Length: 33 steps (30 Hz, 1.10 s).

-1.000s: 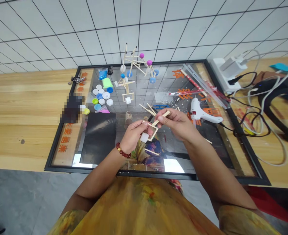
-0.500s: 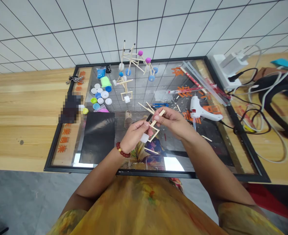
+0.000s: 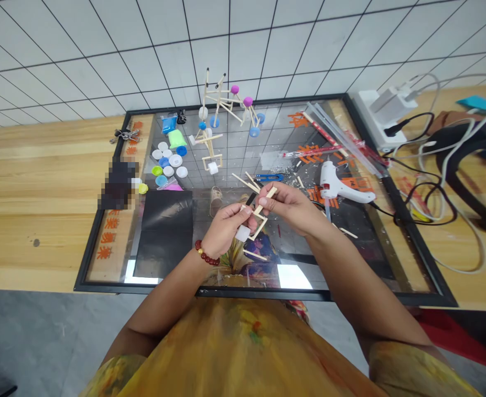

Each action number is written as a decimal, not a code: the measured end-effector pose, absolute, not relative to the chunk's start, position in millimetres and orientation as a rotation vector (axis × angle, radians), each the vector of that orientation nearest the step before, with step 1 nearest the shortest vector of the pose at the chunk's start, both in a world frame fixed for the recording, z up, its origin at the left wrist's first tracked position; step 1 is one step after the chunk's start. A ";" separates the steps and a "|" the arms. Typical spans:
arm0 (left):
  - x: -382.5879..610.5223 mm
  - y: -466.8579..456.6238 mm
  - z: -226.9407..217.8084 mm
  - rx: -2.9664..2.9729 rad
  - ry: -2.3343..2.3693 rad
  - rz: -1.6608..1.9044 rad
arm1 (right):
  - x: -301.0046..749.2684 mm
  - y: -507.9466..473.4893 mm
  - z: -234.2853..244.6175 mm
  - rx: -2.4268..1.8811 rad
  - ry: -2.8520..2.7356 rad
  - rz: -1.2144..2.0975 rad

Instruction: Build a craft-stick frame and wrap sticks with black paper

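Observation:
My left hand is closed on a small frame of pale wooden sticks, which has a white cap at its lower left corner. Between the thumb and fingers of my right hand is a short wooden stick, slanting down to meet the frame by my left fingertips. Whether the stick is fixed to the frame I cannot tell. Just beyond the hands lie loose sticks and a blue-handled cutter. Nearer my body is another loose stick.
A white glue gun lies to the right, near clear glue sticks and a power strip. Stick models stand at the back. Bottle caps and a black sheet are on the left of the glass panel.
Both hands keep nearly the same grip on the frame and stick. The whole view has shifted very slightly; nothing was picked up or let go.

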<state>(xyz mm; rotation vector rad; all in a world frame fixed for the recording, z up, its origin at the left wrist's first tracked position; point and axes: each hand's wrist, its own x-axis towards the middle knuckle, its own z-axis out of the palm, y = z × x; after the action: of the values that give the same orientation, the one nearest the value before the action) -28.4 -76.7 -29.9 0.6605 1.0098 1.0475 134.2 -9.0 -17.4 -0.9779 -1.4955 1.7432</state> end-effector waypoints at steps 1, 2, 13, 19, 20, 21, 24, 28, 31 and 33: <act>-28.4 -76.6 -30.2 0.656 1.006 1.049 | 133.6 -8.9 -17.8 -0.981 -1.493 1.745; -28.5 -76.6 -30.5 0.657 1.001 1.052 | 133.1 -8.7 -18.2 -0.982 -1.490 1.746; -30.7 -77.6 -28.3 0.659 0.952 1.005 | 145.1 -7.7 -15.8 -0.876 -1.501 1.779; -29.5 -77.4 -30.1 0.657 0.972 1.022 | 139.0 -7.1 -16.4 -0.950 -1.465 1.777; -29.5 -77.3 -30.1 0.665 0.976 1.017 | 137.5 -7.4 -16.8 -0.954 -1.467 1.800; -29.6 -77.3 -30.0 0.674 0.981 1.013 | 136.1 -7.9 -17.1 -0.962 -1.464 1.815; -29.8 -77.3 -29.2 0.697 1.000 1.010 | 132.7 -9.6 -17.9 -1.004 -1.437 1.809; -29.3 -77.4 -27.8 0.710 1.001 1.027 | 130.3 -11.2 -18.9 -1.038 -1.380 1.767; -29.0 -77.7 -27.0 0.711 1.003 1.032 | 129.8 -12.0 -19.1 -1.042 -1.352 1.740; -29.2 -77.8 -27.2 0.712 1.004 1.032 | 129.7 -12.2 -19.1 -1.049 -1.354 1.718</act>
<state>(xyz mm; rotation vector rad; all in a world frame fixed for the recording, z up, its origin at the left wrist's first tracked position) -29.2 -77.8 -27.2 0.7115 1.0041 1.0323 129.7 -12.2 -19.1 -1.0489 -1.3541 1.7182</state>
